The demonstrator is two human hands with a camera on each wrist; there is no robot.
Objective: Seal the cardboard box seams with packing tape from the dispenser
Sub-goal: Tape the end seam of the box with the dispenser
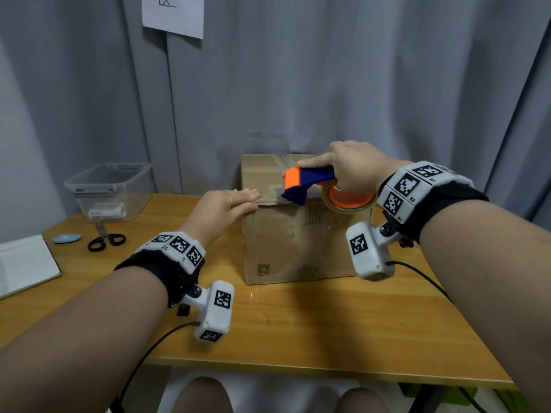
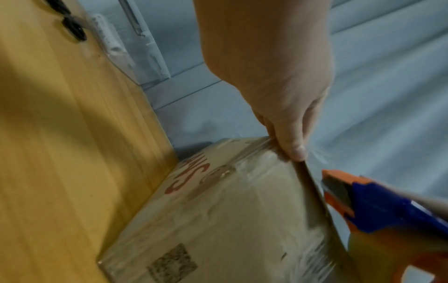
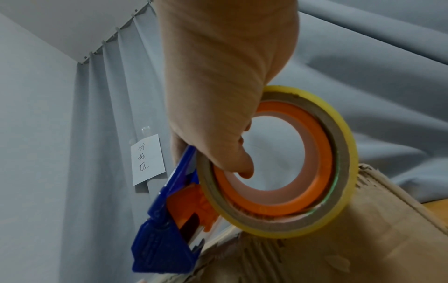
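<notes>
Your right hand (image 1: 354, 171) has its grip wrapped around the tape dispenser (image 1: 310, 183), fingers hooked through the open core of the roll (image 3: 278, 162) and the forefinger laid along the blue top. Your left hand (image 1: 226, 205) rests with flat, unclenched fingers on the top left corner of the cardboard box (image 1: 298, 242), pinning the free end of the tape (image 1: 269, 198) where it wraps over the edge. The box stands near the back edge of the surface (image 1: 298, 329), roughly at its middle.

To lay this strip well, keep the left fingertips (image 2: 297, 151) pressing on the tape end so it cannot lift, and draw the dispenser to your right along the front top edge with its mouth low against the cardboard. Hold steady tension; slack probably leaves wrinkles. Press down before you cut against the blade.

The box is matte brown corrugated board, scuffed and already glossy with older clear tape, its edges slightly frayed. The roll is thin, clear-yellowish film on a grey card core; the dispenser is hard blue and orange plastic.
</notes>
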